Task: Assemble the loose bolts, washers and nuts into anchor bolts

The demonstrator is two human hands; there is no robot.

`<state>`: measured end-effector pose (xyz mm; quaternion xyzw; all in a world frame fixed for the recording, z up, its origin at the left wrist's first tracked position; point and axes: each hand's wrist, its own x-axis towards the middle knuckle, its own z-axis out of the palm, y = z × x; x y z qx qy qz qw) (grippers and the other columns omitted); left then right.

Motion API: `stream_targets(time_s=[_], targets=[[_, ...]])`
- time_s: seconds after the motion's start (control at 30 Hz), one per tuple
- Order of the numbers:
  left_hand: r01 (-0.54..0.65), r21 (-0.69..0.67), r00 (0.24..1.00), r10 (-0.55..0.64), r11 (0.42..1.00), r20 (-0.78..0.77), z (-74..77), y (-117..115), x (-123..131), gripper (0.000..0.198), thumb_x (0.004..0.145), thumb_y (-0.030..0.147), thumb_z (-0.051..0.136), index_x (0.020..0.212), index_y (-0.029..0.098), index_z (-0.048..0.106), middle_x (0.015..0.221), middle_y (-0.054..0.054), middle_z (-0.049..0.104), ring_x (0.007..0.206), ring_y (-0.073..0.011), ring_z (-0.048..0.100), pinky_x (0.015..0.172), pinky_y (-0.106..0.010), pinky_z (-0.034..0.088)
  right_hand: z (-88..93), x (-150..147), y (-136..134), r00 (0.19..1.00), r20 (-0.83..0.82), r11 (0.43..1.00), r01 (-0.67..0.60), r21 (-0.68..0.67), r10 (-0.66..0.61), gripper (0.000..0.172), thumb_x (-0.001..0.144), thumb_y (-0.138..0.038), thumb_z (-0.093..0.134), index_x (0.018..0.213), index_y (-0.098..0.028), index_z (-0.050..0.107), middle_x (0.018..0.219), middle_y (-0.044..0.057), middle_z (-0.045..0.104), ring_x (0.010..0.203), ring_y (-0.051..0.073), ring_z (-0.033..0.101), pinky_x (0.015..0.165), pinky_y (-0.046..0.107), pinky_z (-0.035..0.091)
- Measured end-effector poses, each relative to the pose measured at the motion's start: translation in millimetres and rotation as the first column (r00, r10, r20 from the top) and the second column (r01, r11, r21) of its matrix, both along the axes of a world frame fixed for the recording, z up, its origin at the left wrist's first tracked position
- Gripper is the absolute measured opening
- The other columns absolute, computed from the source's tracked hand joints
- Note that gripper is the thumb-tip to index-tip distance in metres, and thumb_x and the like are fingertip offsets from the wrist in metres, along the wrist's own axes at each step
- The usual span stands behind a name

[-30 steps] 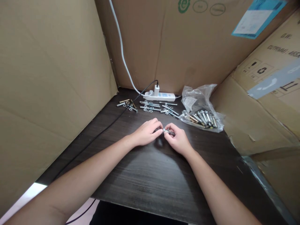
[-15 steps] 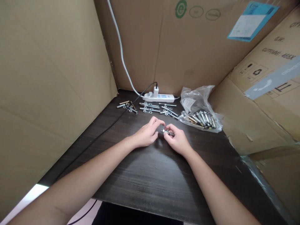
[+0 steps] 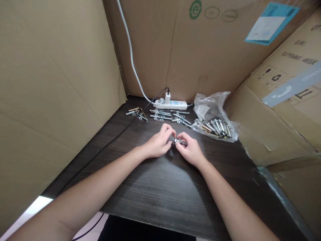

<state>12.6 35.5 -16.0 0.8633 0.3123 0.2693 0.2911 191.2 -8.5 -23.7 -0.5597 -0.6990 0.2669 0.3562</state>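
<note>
Both hands meet over the middle of the dark wooden table (image 3: 163,197). My right hand (image 3: 191,150) is closed round a small silver expansion bolt (image 3: 180,141), whose end sticks out to the left. My left hand (image 3: 160,142) pinches that end with thumb and fingertips. Behind the hands lie rows of loose bolts, sleeves and washers (image 3: 160,115). A clear plastic bag (image 3: 213,113) with several more bolts (image 3: 217,127) lies to the right of them.
A white power strip (image 3: 172,104) with a plugged charger sits against the back cardboard wall; its white cable climbs up, a black cable (image 3: 107,142) runs down the left. Cardboard boxes (image 3: 283,110) wall in the table on the left, back and right.
My left fingers lifted off the bolt's end half a second ago and now pinch it again. The hands have stayed in the same place.
</note>
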Motion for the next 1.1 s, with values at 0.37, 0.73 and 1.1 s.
stream_targets(time_s=[0.37,0.73,1.1], targets=[[0.022,0.029,0.999,-0.022,0.999,-0.028,-0.1,2.3,0.3,0.011,0.088,0.023,0.044,0.096,0.020,0.052,0.102,-0.004,0.045,0.085,-0.0150,0.050,0.081,-0.031,0.045,0.3,-0.1,0.8,1.000,-0.003,1.000,-0.008,-0.012,0.008,0.009,0.077,-0.026,0.052,0.084,-0.021,0.052,0.054,-0.008,0.044,0.048,0.010,0.040,0.052,0.022,0.032],[0.045,0.085,0.990,-0.033,0.995,-0.136,-2.0,5.8,-0.2,0.014,0.092,0.024,0.040,0.089,0.020,0.053,0.092,-0.003,0.052,0.091,-0.0190,0.048,0.086,-0.035,0.041,-0.1,-0.1,1.2,1.000,-0.009,1.000,-0.005,-0.004,0.005,0.009,0.076,-0.025,0.052,0.083,-0.021,0.052,0.054,-0.008,0.042,0.048,0.011,0.040,0.052,0.022,0.032],[-0.016,0.149,0.982,0.044,0.989,-0.185,2.7,0.5,0.1,0.022,0.096,0.032,0.035,0.092,0.020,0.053,0.095,-0.004,0.051,0.092,-0.0204,0.043,0.085,-0.037,0.037,-0.1,0.1,1.1,1.000,-0.021,1.000,-0.005,-0.010,0.005,0.008,0.075,-0.022,0.051,0.083,-0.021,0.051,0.054,-0.008,0.042,0.050,0.011,0.040,0.053,0.022,0.032]])
